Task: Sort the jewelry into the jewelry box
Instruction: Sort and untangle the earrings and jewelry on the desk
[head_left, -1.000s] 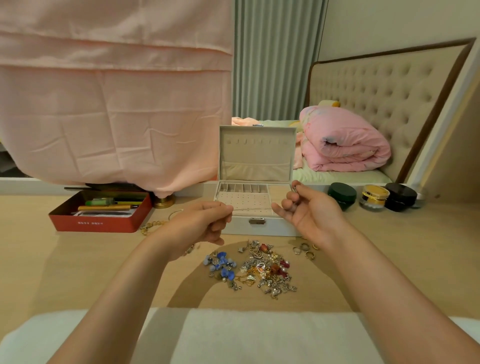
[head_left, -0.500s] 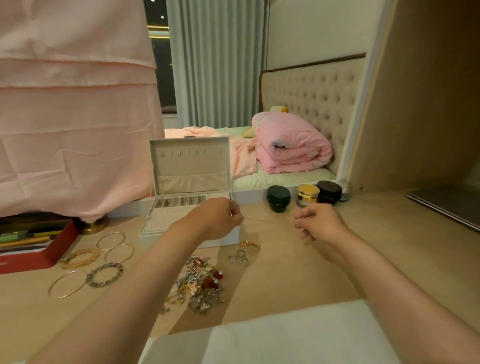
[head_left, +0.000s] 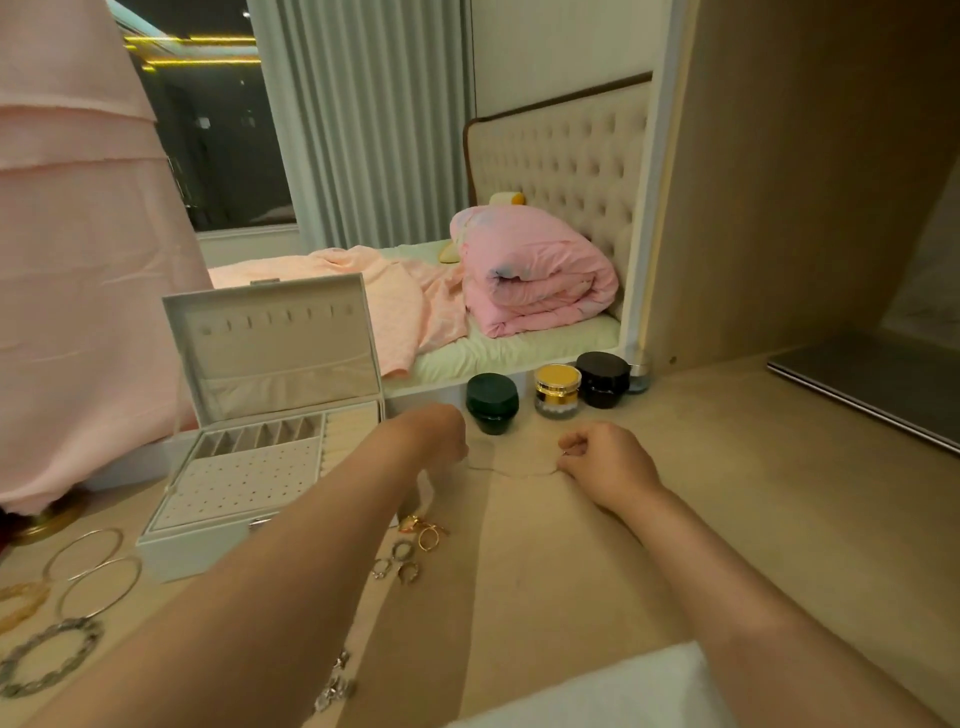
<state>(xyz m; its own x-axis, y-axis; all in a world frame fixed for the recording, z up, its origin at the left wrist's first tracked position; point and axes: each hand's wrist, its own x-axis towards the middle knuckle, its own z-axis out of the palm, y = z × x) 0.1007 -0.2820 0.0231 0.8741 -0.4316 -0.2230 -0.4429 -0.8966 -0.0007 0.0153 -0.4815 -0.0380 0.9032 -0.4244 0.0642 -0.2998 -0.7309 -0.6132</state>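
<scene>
Lying at the near left of the table (head_left: 571, 597) are two metal bangles (head_left: 98, 587) and a beaded bracelet (head_left: 49, 657). Right of them stands the white jewelry box (head_left: 244, 467), lid upright and tray compartments exposed. Loose rings (head_left: 410, 551) lie just right of the box's near corner, beside the left forearm. The left hand (head_left: 434, 434), fingers curled downward, holds one end of a thin chain (head_left: 511, 470), which hangs slack low over the table. The right hand (head_left: 605, 462) pinches the chain's other end between thumb and forefinger. Beyond the hands stand three jars (head_left: 557, 389). A closed laptop (head_left: 872, 384) lies at the far right.
</scene>
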